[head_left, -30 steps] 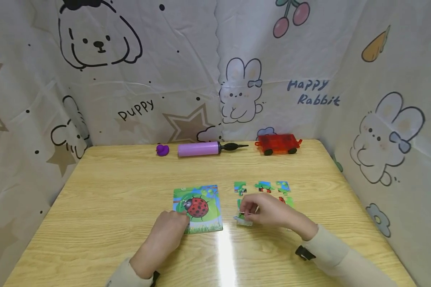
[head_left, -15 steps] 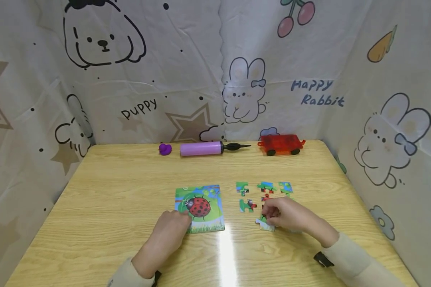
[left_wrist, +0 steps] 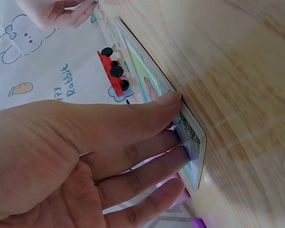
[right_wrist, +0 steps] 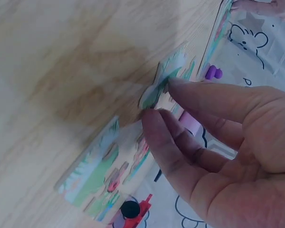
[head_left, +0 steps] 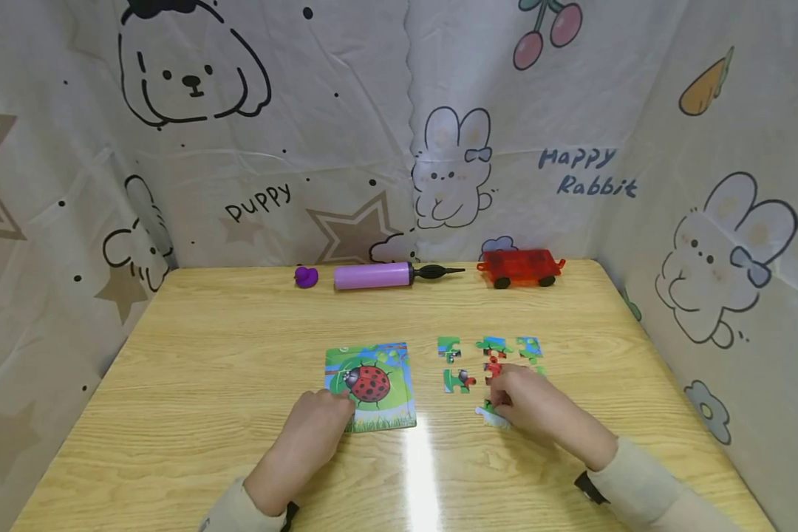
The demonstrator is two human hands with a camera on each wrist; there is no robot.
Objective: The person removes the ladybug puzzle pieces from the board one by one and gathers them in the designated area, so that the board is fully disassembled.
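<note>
In the head view, my left hand (head_left: 319,425) rests on the lower left corner of a square ladybug picture board (head_left: 379,362). The left wrist view has its thumb and fairly straight fingertips touching the board's face near the edge. With thumb and forefinger my right hand (head_left: 532,403) pinches a green and pale jigsaw piece (right_wrist: 164,78), low over the table. Around that hand lie other jigsaw pieces: a left one with a black and red part (head_left: 457,381), a red one (head_left: 492,367) partly under the fingers, and a top row (head_left: 495,345). Some pieces hide behind the right hand.
Along the table's back edge stand a purple toy duck (head_left: 306,277), a lilac hand pump (head_left: 374,275) with a black nozzle, and a red toy wagon (head_left: 520,267). Printed cloth (head_left: 346,148) hangs behind and at the sides.
My right hand has carried its jigsaw piece rightward from beneath the left-hand pieces to beneath the middle ones, then shifted only slightly. My left hand stays on the board.
</note>
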